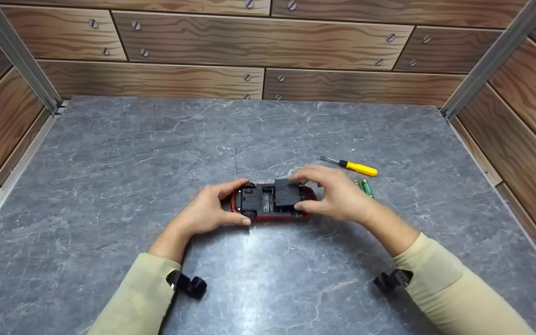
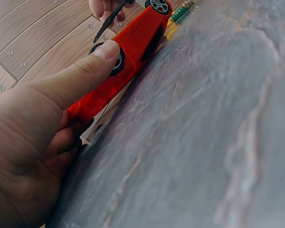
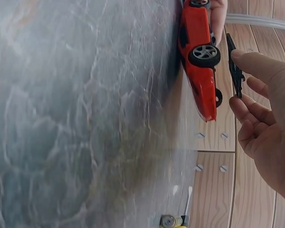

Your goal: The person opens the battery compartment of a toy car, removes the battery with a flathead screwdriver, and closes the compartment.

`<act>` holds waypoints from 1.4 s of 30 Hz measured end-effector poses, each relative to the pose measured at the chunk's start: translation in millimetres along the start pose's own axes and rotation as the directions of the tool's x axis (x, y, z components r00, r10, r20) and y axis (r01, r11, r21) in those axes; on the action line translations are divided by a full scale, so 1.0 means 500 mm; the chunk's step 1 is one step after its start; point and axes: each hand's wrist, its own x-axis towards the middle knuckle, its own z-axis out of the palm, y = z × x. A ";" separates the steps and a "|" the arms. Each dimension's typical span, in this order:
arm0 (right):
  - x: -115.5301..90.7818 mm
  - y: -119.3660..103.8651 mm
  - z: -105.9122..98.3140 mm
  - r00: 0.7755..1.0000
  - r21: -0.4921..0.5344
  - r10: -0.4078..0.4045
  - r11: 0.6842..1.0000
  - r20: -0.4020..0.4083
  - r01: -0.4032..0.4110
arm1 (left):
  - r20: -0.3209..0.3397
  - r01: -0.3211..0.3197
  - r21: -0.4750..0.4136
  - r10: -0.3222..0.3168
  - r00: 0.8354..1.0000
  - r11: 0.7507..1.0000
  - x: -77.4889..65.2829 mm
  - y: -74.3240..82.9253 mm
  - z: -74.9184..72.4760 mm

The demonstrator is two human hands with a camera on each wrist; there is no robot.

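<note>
A red toy car point(image 1: 251, 201) lies upside down on the table, wheels up and black underside showing. My left hand point(image 1: 206, 209) grips its left end, with the thumb along the near side by a wheel. Between the fingers and thumb of my right hand point(image 1: 338, 193) is a flat black cover point(image 1: 287, 192), pinched by its edges. In the right wrist view the cover point(image 3: 235, 69) is held apart from the car's underside. A slot in the middle of the underside is uncovered; its inside is too small to make out.
Right of the car lies a yellow-handled screwdriver point(image 1: 361, 168), pointing left. Green batteries point(image 1: 366, 188) lie just behind my right hand, partly hidden by it. A thin dark wire point(image 1: 236, 160) extends behind the car. Wood-patterned panels point(image 1: 263, 42) wall the table's back and sides.
</note>
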 end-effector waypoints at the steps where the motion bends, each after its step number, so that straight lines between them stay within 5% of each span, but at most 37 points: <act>1: 0.001 -0.001 0.002 1.000 0.002 0.001 1.000 0.004 -0.001 | -0.001 0.001 0.001 -0.001 1.000 1.000 0.000 0.000 0.000; 42: 0.022 -0.018 0.041 0.997 -0.032 0.023 0.999 0.069 -0.020 | -0.008 -0.010 0.008 0.010 1.000 1.000 -0.001 0.000 0.000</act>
